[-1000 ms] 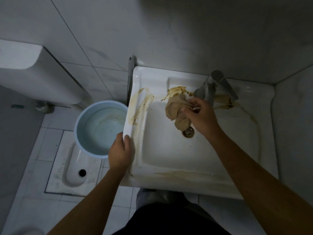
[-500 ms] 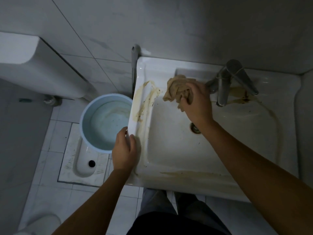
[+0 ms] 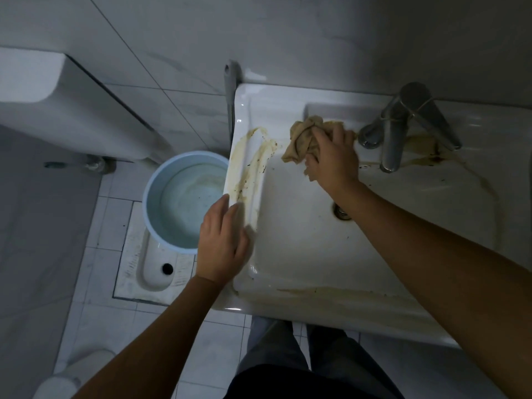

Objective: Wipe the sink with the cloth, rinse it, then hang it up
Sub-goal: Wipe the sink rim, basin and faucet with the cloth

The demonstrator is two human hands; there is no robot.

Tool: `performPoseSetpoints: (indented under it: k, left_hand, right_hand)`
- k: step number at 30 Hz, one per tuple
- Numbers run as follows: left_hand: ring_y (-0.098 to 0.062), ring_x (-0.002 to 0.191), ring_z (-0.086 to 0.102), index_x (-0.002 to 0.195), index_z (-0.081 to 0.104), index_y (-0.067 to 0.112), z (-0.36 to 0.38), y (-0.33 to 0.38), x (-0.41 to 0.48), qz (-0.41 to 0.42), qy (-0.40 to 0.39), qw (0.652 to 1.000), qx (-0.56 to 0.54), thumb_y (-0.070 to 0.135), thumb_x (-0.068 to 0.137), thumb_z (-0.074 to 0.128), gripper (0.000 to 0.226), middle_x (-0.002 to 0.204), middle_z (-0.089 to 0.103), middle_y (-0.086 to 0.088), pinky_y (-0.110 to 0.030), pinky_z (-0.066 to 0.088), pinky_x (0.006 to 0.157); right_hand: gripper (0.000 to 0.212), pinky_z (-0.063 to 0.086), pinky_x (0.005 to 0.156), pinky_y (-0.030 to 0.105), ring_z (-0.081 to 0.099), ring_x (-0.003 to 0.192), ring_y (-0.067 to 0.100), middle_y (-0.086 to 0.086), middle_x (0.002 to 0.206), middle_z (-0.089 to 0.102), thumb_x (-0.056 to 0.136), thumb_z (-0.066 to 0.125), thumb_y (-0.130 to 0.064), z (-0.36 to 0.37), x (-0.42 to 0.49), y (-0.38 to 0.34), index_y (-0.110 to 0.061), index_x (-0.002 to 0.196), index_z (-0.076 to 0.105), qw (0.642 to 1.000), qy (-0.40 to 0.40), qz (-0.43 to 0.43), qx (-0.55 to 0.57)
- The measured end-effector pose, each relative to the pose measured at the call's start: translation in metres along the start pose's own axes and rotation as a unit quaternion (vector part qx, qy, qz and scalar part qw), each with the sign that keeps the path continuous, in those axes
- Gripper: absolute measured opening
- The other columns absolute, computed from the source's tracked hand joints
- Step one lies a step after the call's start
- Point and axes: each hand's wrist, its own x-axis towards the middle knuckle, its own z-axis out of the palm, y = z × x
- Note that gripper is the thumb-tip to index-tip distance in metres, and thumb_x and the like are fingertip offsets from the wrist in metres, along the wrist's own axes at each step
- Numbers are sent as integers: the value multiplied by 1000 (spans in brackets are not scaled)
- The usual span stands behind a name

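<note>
A white rectangular sink (image 3: 302, 249) stands against the tiled wall, with brown stains along its left rim, front rim and around the tap. My right hand (image 3: 334, 156) presses a crumpled beige cloth (image 3: 300, 139) onto the sink's back ledge, left of the chrome tap (image 3: 391, 139). The fingers cover part of the cloth. My left hand (image 3: 223, 243) lies flat on the sink's left rim and holds nothing. The drain (image 3: 341, 213) is half hidden behind my right forearm.
A light blue bucket (image 3: 155, 197) holding water stands on the floor just left of the sink. Below it is a squat toilet pan (image 3: 155, 269). A white cistern (image 3: 43, 90) hangs on the left wall. My legs are under the sink's front edge.
My right hand has carried the cloth from above the drain up to the back ledge left of the tap. The brown stain there is now gone. My left hand stays on the left rim.
</note>
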Motion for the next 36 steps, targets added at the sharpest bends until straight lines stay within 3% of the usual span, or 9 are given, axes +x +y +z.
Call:
performPoseSetpoints:
  k: [6,12,16,19,24,28,33,36]
  left_hand:
    - [-31,140,41,142,51,7,-2,3,1,-11,-5,1000,-9,35,96,51,54,155,42,-16,-44,37,115]
    - [-30,140,41,142,52,7,-3,3,2,-11,-6,1000,-17,32,96,54,52,154,43,-15,-44,37,114]
    - [-31,139,42,141,53,7,-2,1,2,-5,-3,1000,-18,30,95,55,51,154,43,-16,-43,36,114]
    - [-31,139,43,140,53,7,-1,1,2,-6,-2,1000,-20,32,95,53,52,153,44,-16,-42,35,114]
    - [-31,140,43,141,52,7,-1,-1,2,-4,-4,1000,-25,33,96,52,52,154,43,-15,-47,39,114]
    - [-32,138,44,140,53,6,-1,0,2,0,2,1000,-27,34,96,51,52,153,44,-17,-48,41,113]
    - [-33,137,45,138,55,4,-2,0,1,4,7,999,-31,35,96,48,52,152,46,-18,-48,41,112]
    - [-33,138,45,138,55,4,-1,-1,2,6,9,999,-32,35,96,47,53,152,45,-18,-47,40,113]
  right_hand:
    - [60,48,98,47,34,134,35,12,146,37,90,66,-25,-3,-11,13,-22,145,42,999,-15,-38,3]
    - [68,44,107,51,37,135,39,16,149,34,89,66,-30,-5,-8,36,-27,149,32,997,20,72,17]
    - [58,52,94,51,40,128,42,19,143,37,89,58,-39,2,6,10,-24,142,41,993,32,117,10]
    - [58,52,92,47,41,125,40,17,138,42,86,61,-45,8,7,-2,-24,138,48,997,35,75,0]
    - [52,52,94,45,42,126,33,11,138,42,91,64,-30,4,-6,19,-25,140,50,1000,17,-11,-13]
    - [53,46,106,46,40,130,34,11,142,37,94,61,-25,-1,-14,43,-25,144,45,999,33,25,-5]
    - [52,48,98,52,42,125,39,16,141,37,92,41,-45,1,1,18,-26,141,44,992,34,114,40]
    - [55,47,97,46,43,120,35,13,134,46,88,38,-57,7,8,-4,-26,131,55,993,59,96,41]
